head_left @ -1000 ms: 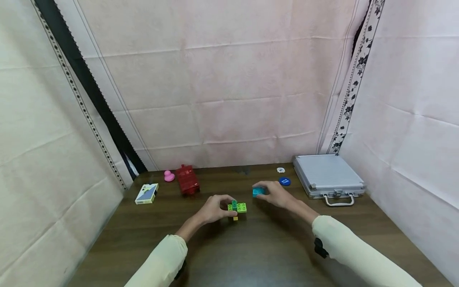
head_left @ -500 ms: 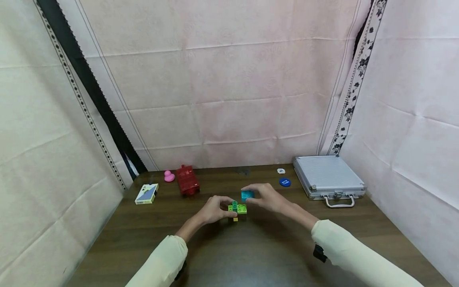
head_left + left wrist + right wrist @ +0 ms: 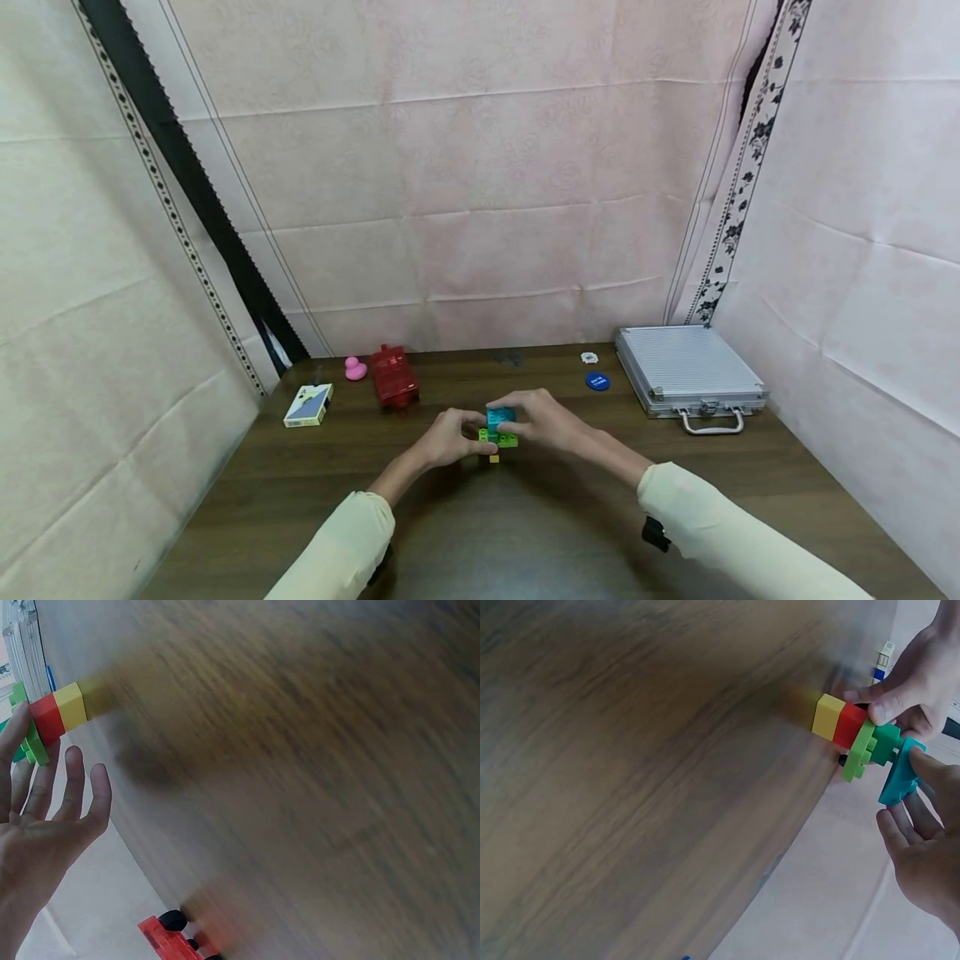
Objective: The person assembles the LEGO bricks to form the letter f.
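My left hand [image 3: 450,437] pinches a stack of toy building bricks between thumb and fingers. In the right wrist view the stack runs from a yellow brick [image 3: 828,716] at the bottom through a red brick [image 3: 849,725] and a wider lime-green piece [image 3: 859,754] to a darker green brick [image 3: 886,742]. My right hand [image 3: 543,419] grips a turquoise brick [image 3: 900,776] over the green brick. It lies right at the green studs; whether the two are pressed together I cannot tell. Fingers partly cover the lime-green piece in the head view.
At the back left are a red toy car [image 3: 393,377], a pink duck [image 3: 355,368] and a small blue-and-yellow box [image 3: 308,406]. A blue disc [image 3: 597,381], a white chip [image 3: 589,357] and a silver case [image 3: 690,371] stand back right. Cloth walls surround the table [image 3: 570,533].
My right hand has carried the turquoise brick leftward, from beside the stack to over its top. The left hand keeps its hold on the stack in about the same place.
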### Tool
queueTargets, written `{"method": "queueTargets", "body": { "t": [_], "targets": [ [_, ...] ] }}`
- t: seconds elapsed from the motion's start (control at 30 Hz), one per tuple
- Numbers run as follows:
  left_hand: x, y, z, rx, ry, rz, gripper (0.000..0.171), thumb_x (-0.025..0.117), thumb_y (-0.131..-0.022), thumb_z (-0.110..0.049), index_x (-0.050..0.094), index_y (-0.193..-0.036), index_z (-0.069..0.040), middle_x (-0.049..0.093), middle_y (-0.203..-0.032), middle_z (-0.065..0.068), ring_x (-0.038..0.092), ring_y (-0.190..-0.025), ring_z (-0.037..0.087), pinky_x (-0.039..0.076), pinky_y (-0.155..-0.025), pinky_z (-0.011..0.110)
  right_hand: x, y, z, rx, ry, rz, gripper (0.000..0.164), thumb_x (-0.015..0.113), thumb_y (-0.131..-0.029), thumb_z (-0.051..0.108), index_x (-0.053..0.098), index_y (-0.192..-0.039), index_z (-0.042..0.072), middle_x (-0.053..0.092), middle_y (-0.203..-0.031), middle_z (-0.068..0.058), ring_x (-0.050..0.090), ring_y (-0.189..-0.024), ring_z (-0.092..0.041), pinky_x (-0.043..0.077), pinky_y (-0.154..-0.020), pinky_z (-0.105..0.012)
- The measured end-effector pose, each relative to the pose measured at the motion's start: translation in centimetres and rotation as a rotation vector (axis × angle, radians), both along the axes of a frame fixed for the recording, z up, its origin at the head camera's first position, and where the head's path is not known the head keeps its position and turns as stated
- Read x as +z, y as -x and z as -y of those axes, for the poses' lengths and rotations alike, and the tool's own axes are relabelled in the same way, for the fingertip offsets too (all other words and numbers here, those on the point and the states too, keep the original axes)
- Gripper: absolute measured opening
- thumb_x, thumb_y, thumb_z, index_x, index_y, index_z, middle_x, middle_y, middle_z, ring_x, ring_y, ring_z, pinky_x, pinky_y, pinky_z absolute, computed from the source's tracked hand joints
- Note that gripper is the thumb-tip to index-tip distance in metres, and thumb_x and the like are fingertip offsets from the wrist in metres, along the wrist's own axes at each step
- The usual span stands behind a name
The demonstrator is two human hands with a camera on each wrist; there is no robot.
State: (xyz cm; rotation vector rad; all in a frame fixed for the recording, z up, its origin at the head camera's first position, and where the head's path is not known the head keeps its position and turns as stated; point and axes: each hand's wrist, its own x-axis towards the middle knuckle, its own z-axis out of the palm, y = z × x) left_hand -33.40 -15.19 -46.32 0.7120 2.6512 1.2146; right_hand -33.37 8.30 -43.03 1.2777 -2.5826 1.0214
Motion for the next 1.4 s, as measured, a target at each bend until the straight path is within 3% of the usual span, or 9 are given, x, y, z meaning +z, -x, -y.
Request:
{"method": "queueTargets", "body": {
  "t": [0.2, 1.4],
  "targets": [
    [-0.1, 0.13, 0.0, -0.01, 0.004, -0.008, 0.043, 0.082, -0.092, -0.03, 0.072, -0.127, -0.007, 0.073, -0.117, 0.005, 0.068, -0.107, 0.022, 0.057, -0.092, 0.044, -0.21, -0.11, 0.03, -0.005, -0.039, -0.005, 0.039, 0.073, -0.098, 0.011, 0.068, -0.136, 0.007, 0.07, -0.131, -0.01, 0.07, -0.114, -0.02, 0.057, -0.086, -0.024],
    [-0.06, 0.11, 0.01, 0.006, -0.004, 0.001, 0.044, 0.082, -0.092, -0.03, 0.071, -0.128, -0.006, 0.073, -0.118, 0.006, 0.069, -0.106, 0.022, 0.058, -0.09, 0.042, 0.24, -0.36, 0.19, -0.012, -0.037, 0.01, 0.037, 0.074, -0.097, 0.01, 0.069, -0.134, 0.006, 0.07, -0.131, -0.013, 0.069, -0.117, -0.025, 0.059, -0.088, -0.04]
  ]
}}
